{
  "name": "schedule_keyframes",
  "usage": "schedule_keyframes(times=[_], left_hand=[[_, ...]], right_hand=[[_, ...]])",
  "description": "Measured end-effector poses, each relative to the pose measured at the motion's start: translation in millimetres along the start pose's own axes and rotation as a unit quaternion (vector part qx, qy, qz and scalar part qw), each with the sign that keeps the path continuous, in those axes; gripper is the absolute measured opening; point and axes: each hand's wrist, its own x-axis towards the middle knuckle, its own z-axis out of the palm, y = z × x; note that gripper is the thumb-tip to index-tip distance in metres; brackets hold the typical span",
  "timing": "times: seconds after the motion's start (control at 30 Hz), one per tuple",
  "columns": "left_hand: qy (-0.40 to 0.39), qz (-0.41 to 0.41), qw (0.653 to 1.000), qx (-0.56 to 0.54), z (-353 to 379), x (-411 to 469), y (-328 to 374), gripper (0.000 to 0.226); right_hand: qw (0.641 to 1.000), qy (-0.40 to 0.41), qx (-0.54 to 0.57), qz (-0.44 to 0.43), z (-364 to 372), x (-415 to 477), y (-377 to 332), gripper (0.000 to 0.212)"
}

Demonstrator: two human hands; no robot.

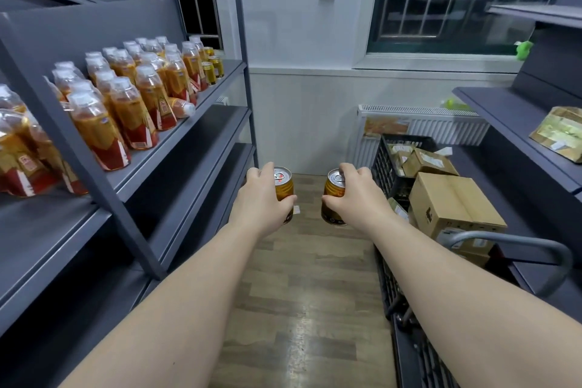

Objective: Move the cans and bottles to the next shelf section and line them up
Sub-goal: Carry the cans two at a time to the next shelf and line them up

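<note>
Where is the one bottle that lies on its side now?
In the head view, the fallen bottle lies on the left shelf, near its front edge, among the upright bottles.

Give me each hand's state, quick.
Left hand: closed, grip on a gold can.
Right hand: closed, grip on another gold can.

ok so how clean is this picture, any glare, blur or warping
Head view: wide-angle warp bows the shelf post and stretches the forearms; a glare patch sits on the floor; the bottles at the left edge look smeared; the left can and right can read fairly sharp.
</note>
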Motion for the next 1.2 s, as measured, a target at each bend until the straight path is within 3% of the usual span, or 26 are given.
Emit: schedule_keyframes(times=[0.7,1.2], left_hand=[[-0.038,0.021,0.999,-0.002,43.0,282.2,-38.2,0.076],[-0.024,-0.017,1.0,0.002,96.7,459.7,-20.5,0.074]], right_hand=[[0.999,0.006,-0.026,0.023,37.4,269.9,-19.0,0.057],[1.0,-0.017,-0.006,0.012,32.5,469.6,23.3,0.06]])
